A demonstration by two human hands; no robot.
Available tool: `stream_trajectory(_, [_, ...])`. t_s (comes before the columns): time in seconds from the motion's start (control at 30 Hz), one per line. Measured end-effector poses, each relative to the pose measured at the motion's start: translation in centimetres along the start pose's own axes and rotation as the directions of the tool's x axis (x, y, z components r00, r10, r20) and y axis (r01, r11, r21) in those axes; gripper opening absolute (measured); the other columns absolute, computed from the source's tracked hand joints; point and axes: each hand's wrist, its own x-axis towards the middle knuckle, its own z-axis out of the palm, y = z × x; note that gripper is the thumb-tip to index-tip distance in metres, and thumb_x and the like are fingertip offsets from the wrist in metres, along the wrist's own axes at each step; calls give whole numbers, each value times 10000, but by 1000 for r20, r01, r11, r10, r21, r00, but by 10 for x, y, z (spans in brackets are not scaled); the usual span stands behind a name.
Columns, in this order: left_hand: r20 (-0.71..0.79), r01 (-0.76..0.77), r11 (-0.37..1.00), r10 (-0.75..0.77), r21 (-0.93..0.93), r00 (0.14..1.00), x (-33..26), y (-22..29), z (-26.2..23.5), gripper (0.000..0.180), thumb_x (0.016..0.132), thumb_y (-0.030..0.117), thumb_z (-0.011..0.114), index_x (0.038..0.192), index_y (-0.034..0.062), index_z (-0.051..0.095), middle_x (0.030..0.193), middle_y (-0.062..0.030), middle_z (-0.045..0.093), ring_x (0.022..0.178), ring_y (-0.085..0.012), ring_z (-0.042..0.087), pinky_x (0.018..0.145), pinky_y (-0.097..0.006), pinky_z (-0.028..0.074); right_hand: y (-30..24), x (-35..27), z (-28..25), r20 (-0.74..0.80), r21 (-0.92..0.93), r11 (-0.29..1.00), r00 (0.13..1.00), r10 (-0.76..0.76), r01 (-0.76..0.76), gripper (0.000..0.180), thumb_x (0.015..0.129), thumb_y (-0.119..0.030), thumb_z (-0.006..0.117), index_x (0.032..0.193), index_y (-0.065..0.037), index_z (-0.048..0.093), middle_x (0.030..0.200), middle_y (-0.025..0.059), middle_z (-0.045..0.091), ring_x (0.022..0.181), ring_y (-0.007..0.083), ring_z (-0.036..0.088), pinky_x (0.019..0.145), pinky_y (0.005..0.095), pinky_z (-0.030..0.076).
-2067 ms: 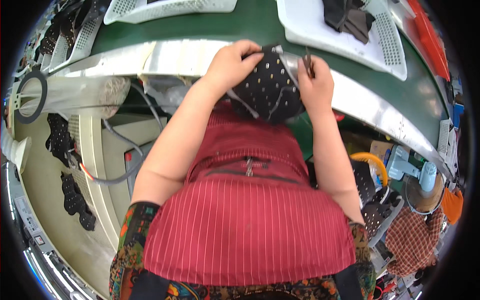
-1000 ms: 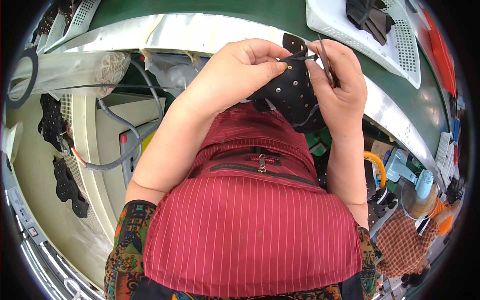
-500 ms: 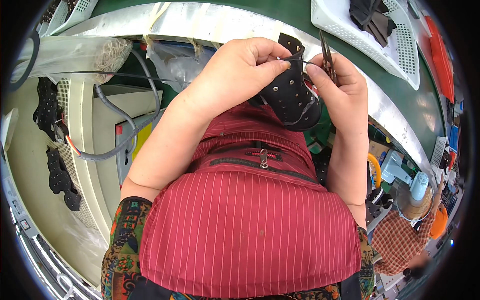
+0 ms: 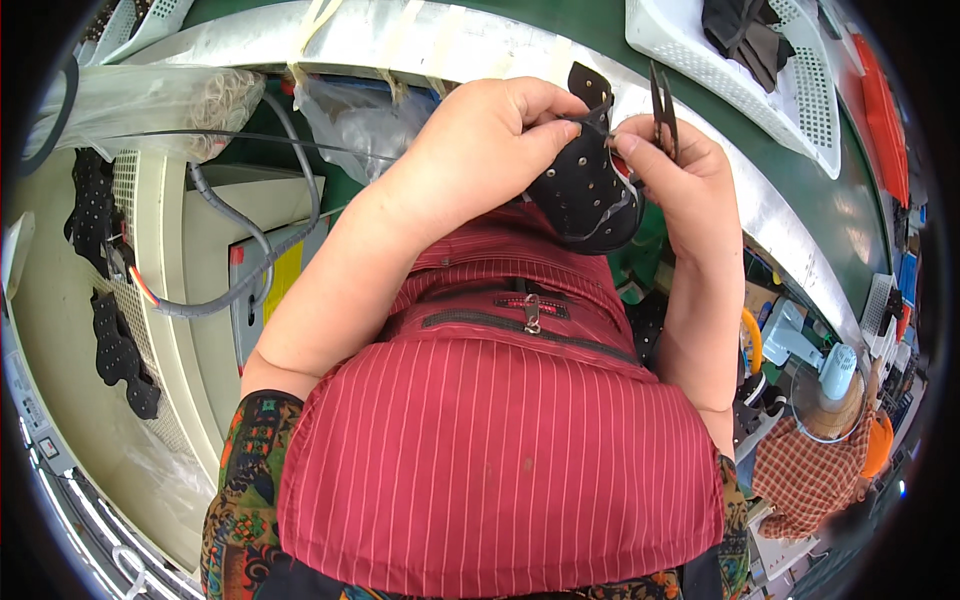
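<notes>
A black shoe (image 4: 572,190) dotted with metal eyelets or studs hangs over my lap, its rounded end toward me. At its upper edge my left hand (image 4: 505,140) is closed, thumb and fingers pinching the black material. My right hand (image 4: 680,165) is closed beside the shoe's right side, with dark scissors (image 4: 662,105) held in it, blades pointing up and away. Its thumb and forefinger pinch close to the shoe's edge; what lies between them is too small to make out. A thin black cord (image 4: 270,143) comes from the left and disappears behind my left forearm.
Beyond my hands runs a green table with a metal edge (image 4: 470,45). White baskets (image 4: 700,75) stand on it, one holding dark pieces. At left are a cream machine frame (image 4: 165,260), grey cables, and a bag of cord (image 4: 220,110). A person in a checked shirt (image 4: 800,475) sits at right near a fan.
The dark strand stretched between my hands is no longer plainly seen. My right fingers have come slightly nearer the left ones, and the scissors have shifted a little right. The shoe has tilted slightly.
</notes>
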Motion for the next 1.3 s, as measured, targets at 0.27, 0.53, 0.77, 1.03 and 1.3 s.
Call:
stream_trajectory(0.27, [15, -8, 981, 5, 194, 1000, 1, 6, 4, 205, 868, 103, 582, 1020, -21, 643, 843, -67, 677, 780, -101, 612, 718, -252, 491, 1, -6, 7, 76, 4, 999, 996, -43, 43, 126, 789, -58, 678, 890, 16, 663, 736, 9, 638, 661, 47, 555, 601, 193, 437])
stream_trajectory(0.53, [257, 195, 949, -130, -248, 958, -2, 3, -10, 209, 867, 73, 614, 1050, -24, 635, 891, -57, 677, 816, -91, 618, 729, -227, 497, -3, -8, -2, -13, 1, 996, 996, -90, 90, 97, 777, -50, 687, 854, 5, 665, 718, 0, 630, 648, 36, 546, 593, 177, 427])
stream_trajectory(0.77, [256, 200, 925, -118, -323, 959, -4, 0, -9, 222, 880, 56, 587, 1083, -26, 624, 941, -62, 671, 857, -95, 615, 775, -228, 499, -11, -8, 3, -22, -139, 984, 993, -119, 115, 103, 776, -61, 690, 849, 7, 664, 718, 4, 636, 670, 40, 564, 604, 178, 442])
stream_trajectory(1.03, [239, 180, 943, -113, -280, 964, -6, 1, -9, 239, 882, 60, 579, 1102, -24, 619, 974, -65, 665, 884, -97, 604, 798, -233, 489, -10, -7, 10, -49, -196, 967, 983, -177, 164, 88, 782, -69, 685, 830, 0, 658, 672, -13, 609, 637, 26, 541, 568, 178, 429])
stream_trajectory(1.3, [190, 109, 950, -54, -292, 980, -7, -10, -1, 227, 889, 68, 569, 1086, -33, 619, 970, -59, 663, 878, -95, 604, 792, -231, 490, -8, -6, 13, -92, -236, 955, 975, -204, 177, 86, 786, -77, 677, 827, -4, 661, 654, -22, 597, 616, 19, 523, 549, 172, 411])
